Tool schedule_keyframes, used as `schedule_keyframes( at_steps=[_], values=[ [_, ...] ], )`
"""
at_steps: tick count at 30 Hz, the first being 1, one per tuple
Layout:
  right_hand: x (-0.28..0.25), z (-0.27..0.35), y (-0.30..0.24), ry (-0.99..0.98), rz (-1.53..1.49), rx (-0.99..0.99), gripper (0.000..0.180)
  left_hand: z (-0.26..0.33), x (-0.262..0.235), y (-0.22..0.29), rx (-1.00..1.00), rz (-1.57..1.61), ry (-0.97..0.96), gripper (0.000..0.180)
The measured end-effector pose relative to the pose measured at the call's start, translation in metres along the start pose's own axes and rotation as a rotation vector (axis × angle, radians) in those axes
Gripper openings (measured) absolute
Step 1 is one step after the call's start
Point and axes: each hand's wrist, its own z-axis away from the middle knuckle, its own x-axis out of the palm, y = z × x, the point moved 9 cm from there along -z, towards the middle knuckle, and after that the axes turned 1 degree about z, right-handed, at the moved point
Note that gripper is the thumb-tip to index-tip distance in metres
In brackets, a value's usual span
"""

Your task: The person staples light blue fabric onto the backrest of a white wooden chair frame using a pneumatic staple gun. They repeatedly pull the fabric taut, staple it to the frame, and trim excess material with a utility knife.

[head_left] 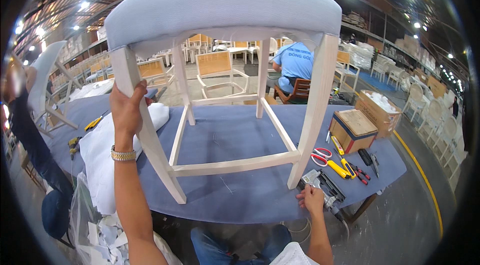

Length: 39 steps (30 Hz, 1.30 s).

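Note:
A pale wooden chair (235, 164) with a light blue-grey padded seat (225, 7) stands upright on the cloth-covered table (235, 210) in front of me. My left hand (127, 110) is wrapped round its left front leg, just below the seat. Low by the foot of the right front leg is my right hand (312, 200), its fingers curled together; whatever they may hold is hidden. Right beside that hand lies a silver and black staple gun (325, 185) with a hose at its end.
Red-handled scissors (321, 156), yellow cutters (339, 167) and red-handled pliers (360, 175) lie on the right, near a cardboard box (353, 130). White padding (102, 160) and a drill (74, 146) are at left. A person in blue (295, 62) sits beyond the table.

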Motion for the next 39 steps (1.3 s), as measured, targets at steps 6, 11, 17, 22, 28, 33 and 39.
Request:
schedule_keyframes(
  at_steps=[6,11,17,22,28,33,39],
  values=[
    [0.011,-0.032,-0.003,-0.048,0.055,-0.074,0.035,-0.009,-0.005,-0.009,-0.001,-0.047,0.02,0.034],
    [-0.01,-0.022,-0.087,-0.091,-0.285,-0.324,0.041,-0.015,-0.007,-0.021,-0.005,-0.068,0.031,0.034],
    [-0.011,-0.081,-0.269,-0.29,-1.276,-0.528,0.07,-0.004,-0.013,-0.017,0.055,-0.014,0.107,0.036],
    [-0.056,-0.121,-0.384,-0.227,-1.105,-0.812,0.069,-0.001,-0.016,-0.022,-0.066,-0.084,0.155,0.036],
    [-0.082,-0.078,-0.341,0.755,-0.81,-0.6,0.068,-0.006,-0.019,-0.04,-0.114,0.107,0.144,0.029],
    [-0.042,-0.046,-0.344,0.772,-0.646,-0.609,0.07,-0.017,-0.011,-0.028,-0.062,0.021,0.032,0.025],
    [-0.026,0.089,-0.48,0.591,-0.392,-0.881,0.077,0.0,-0.007,-0.018,-0.129,0.038,-0.04,0.043]
  ],
)
